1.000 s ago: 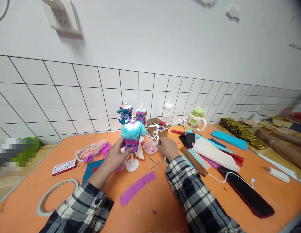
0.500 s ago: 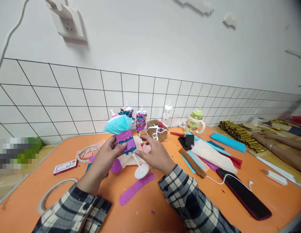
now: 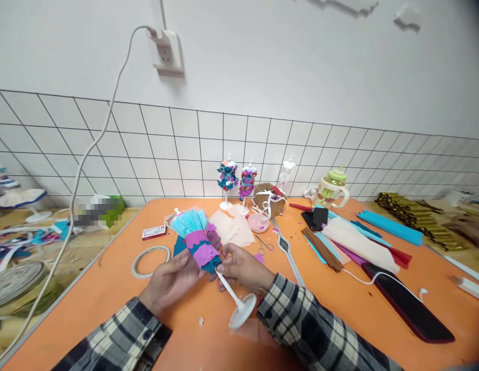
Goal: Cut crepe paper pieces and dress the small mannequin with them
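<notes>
A miniature dress form (image 3: 203, 250) lies tilted between my hands, wrapped in purple and teal crepe paper with a tuft of light blue paper at its upper end. Its white stem and round base (image 3: 242, 310) point down toward me. My left hand (image 3: 172, 281) holds the wrapped body from the left, the fingers passing behind it. At the lower teal edge, where the stem comes out, the fingers of my right hand (image 3: 239, 268) close on the form; their tips are partly hidden. Scissors (image 3: 266, 246) lie beyond my right hand.
Two decorated dress forms (image 3: 227, 178) and a bare white one (image 3: 286, 170) stand by the wall near a cardboard box (image 3: 276, 206). A tape roll (image 3: 150, 262) lies left. Crepe paper strips (image 3: 390, 226), a dark elongated case (image 3: 411, 306) and a cup (image 3: 332, 188) occupy the right.
The dress form has come closer and lower, its base swinging toward the lower right. My right hand has closed in on its lower edge. The view has turned left.
</notes>
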Available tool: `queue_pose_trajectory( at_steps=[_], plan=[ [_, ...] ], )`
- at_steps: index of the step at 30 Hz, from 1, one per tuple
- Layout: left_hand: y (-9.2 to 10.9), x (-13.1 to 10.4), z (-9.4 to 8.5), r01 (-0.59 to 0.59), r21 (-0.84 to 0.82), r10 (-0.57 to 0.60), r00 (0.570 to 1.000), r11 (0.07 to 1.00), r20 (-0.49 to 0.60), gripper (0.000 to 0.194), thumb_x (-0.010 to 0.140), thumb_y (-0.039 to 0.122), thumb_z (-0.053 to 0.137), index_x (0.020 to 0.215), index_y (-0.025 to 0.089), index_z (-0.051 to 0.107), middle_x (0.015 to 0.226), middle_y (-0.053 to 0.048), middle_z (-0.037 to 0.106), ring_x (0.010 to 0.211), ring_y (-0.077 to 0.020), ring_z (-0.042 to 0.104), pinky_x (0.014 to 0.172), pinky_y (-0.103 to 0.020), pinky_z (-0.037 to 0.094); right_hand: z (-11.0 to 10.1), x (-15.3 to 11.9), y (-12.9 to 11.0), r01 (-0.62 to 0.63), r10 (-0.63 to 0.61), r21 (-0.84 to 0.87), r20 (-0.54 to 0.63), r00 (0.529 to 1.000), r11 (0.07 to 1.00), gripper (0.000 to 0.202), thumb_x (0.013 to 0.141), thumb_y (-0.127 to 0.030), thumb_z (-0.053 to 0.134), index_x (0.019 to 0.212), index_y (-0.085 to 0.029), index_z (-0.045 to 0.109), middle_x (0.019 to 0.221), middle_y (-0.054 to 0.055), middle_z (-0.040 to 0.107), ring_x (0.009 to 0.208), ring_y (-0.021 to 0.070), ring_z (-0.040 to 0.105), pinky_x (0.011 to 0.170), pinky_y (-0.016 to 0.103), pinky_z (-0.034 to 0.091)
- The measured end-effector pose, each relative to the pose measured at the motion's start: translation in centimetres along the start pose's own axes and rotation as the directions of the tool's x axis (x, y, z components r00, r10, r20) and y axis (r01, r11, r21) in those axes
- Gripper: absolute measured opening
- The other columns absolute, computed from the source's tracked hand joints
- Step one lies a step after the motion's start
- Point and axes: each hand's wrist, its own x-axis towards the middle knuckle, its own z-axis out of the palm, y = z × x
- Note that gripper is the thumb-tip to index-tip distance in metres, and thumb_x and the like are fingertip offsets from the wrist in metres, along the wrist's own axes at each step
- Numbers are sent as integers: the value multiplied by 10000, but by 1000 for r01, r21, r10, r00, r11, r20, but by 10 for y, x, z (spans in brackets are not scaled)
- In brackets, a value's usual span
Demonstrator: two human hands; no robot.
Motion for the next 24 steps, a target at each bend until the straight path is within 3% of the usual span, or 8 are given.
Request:
queue_pose_trajectory(
  at_steps=[2,4,6,7,9,13,19,24],
  plan=[
    [-6,-3,1,-31,31,32,998,999,-44,397,764,287,723,1137,173,649,974,-107,715,793,-251,658,669,-361,512,-2,3,6,-38,37,10,71,997,999,587,602,-439,779,866,-240,294,698,-38,630,567,130,593,575,277,497],
    [-8,-4,3,-69,110,77,994,992,-79,438,720,280,777,1126,170,658,1011,-110,715,832,-257,666,680,-346,510,-3,3,2,5,-4,-115,9,1000,993,476,616,-343,759,827,-224,349,703,-39,601,602,126,580,592,267,481],
    [-6,-5,2,-86,208,104,991,974,-79,435,671,282,825,1066,162,687,991,-106,722,870,-262,670,707,-329,510,-2,-3,-11,143,-213,-366,-160,964,920,281,644,-203,699,792,-193,459,740,-26,589,657,113,554,627,245,456],
    [-4,-6,2,-92,251,113,991,964,-71,432,654,289,840,1042,163,697,973,-101,726,878,-261,672,714,-322,511,1,-8,-19,215,-359,-498,-215,908,840,190,673,-151,656,812,-181,530,808,-6,606,724,117,555,672,247,452],
    [0,-9,2,-98,310,121,991,946,-55,435,642,321,850,1024,171,705,948,-91,732,868,-253,676,727,-320,515,10,-17,-35,268,-470,-633,-173,866,727,136,756,-134,572,865,-181,639,848,18,635,798,136,563,711,260,450],
    [5,-13,6,-125,364,160,985,923,-68,412,640,344,850,995,190,709,913,-67,738,860,-242,680,753,-323,519,32,-27,-47,228,-511,-758,-157,845,612,132,748,-239,690,870,-198,717,856,15,686,781,138,573,710,256,448],
    [5,-13,4,-122,447,184,978,886,-96,438,606,352,866,974,185,700,911,-56,732,817,-223,676,742,-320,528,36,-22,-40,166,-435,-708,-216,874,686,78,706,-192,725,783,-183,718,713,-11,665,635,110,557,618,229,439],
    [8,-15,-2,-91,498,227,949,863,-219,400,579,291,882,910,178,687,754,-21,717,647,-176,647,574,-252,506,33,-24,-40,180,-525,-777,-216,824,603,16,735,-208,719,750,-210,726,729,-12,692,621,111,564,602,236,433]
  ],
)
